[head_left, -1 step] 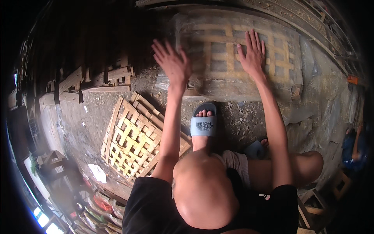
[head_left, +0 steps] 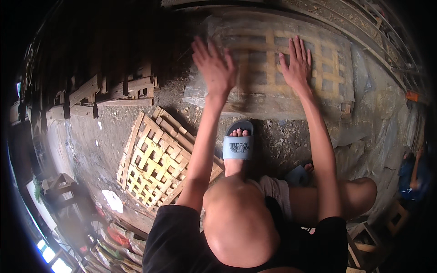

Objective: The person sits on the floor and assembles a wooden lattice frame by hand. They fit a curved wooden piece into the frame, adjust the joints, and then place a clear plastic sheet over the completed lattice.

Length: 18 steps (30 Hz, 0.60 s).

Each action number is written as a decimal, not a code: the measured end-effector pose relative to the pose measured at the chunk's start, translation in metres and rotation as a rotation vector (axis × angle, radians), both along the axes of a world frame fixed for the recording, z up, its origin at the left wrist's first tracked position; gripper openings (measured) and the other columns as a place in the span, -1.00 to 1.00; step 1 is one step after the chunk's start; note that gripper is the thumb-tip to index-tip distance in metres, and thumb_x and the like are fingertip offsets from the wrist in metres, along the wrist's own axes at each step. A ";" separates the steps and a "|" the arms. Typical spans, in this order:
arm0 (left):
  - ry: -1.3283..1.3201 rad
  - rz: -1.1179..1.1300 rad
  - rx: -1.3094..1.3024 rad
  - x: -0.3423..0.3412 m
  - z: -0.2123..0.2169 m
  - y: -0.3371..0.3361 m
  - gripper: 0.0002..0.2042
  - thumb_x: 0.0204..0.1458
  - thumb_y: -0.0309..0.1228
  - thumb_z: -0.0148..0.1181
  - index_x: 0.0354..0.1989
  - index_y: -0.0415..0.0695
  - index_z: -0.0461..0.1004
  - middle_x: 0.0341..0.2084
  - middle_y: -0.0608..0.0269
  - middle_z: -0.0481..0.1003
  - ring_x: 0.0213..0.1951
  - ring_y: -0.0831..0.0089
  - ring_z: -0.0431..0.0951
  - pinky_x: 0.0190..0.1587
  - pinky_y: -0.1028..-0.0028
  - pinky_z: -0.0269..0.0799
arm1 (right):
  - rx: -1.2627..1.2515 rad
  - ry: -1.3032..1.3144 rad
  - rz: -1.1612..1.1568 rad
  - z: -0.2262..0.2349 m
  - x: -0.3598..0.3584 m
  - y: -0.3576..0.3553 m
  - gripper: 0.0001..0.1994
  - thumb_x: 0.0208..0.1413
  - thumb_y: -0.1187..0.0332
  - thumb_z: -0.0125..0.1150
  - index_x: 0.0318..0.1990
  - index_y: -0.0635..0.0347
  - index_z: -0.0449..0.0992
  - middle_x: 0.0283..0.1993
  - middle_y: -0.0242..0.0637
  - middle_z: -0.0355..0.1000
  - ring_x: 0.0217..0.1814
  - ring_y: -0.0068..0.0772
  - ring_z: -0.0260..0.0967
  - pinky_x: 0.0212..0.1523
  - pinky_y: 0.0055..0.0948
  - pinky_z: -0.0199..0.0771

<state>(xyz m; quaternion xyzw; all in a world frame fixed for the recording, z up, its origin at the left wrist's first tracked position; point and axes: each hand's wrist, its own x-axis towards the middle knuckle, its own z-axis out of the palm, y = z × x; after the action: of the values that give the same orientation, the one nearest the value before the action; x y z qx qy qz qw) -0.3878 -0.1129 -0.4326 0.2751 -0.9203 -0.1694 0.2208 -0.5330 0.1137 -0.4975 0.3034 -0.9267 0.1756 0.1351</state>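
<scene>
Both palms are spread flat, fingers open, nothing gripped: left hand (head_left: 214,66) and right hand (head_left: 297,63) pressed on plastic-covered wooden lattice frame (head_left: 277,77), far centre. Bare lattice (head_left: 154,161) lies near-left.

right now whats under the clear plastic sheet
A wooden lattice frame shows through the plastic sheet, both hands pressed on top. Whatever lies beneath the frame is hidden.
</scene>
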 end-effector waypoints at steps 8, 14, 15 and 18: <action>-0.081 -0.548 -0.092 -0.085 -0.041 0.034 -0.38 0.42 -0.07 -0.23 0.60 0.00 0.09 0.60 -0.05 0.00 0.61 0.00 -0.04 0.63 -0.02 -0.27 | 0.044 -0.017 0.020 0.008 0.002 -0.014 -0.31 0.43 0.02 0.00 0.57 0.23 0.16 0.70 -0.11 -0.05 0.76 -0.13 -0.18 0.69 0.04 -0.34; -0.176 -0.112 -0.252 -0.042 -0.056 -0.139 -0.35 0.38 -0.06 -0.09 0.58 -0.06 0.12 0.57 -0.19 0.05 0.60 -0.13 -0.06 0.61 -0.20 -0.29 | 0.018 -0.018 0.037 0.013 0.006 -0.026 -0.31 0.47 -0.03 -0.06 0.58 0.22 0.15 0.71 -0.12 -0.07 0.76 -0.14 -0.19 0.70 0.00 -0.33; -0.213 -0.023 -0.332 -0.042 -0.056 -0.138 -0.33 0.37 -0.05 -0.08 0.58 -0.10 0.12 0.57 -0.20 0.03 0.61 -0.13 -0.09 0.61 -0.18 -0.30 | 0.030 -0.014 0.031 0.010 0.004 -0.023 -0.31 0.47 -0.04 -0.06 0.58 0.21 0.15 0.71 -0.12 -0.06 0.76 -0.14 -0.19 0.69 0.00 -0.33; -0.271 0.050 -0.438 -0.051 -0.034 -0.098 -0.28 0.36 -0.03 -0.07 0.58 -0.20 0.09 0.59 -0.18 -0.03 0.63 -0.10 -0.17 0.63 -0.11 -0.32 | 0.078 0.010 -0.009 0.009 -0.006 -0.004 -0.31 0.47 -0.04 -0.07 0.58 0.20 0.15 0.71 -0.12 -0.05 0.76 -0.15 -0.19 0.69 0.00 -0.33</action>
<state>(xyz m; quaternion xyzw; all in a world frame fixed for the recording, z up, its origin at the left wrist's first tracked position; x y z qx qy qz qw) -0.4388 -0.2109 -0.4662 0.2633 -0.9491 0.0779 0.1541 -0.5392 0.1097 -0.4884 0.3050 -0.9336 0.1373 0.1287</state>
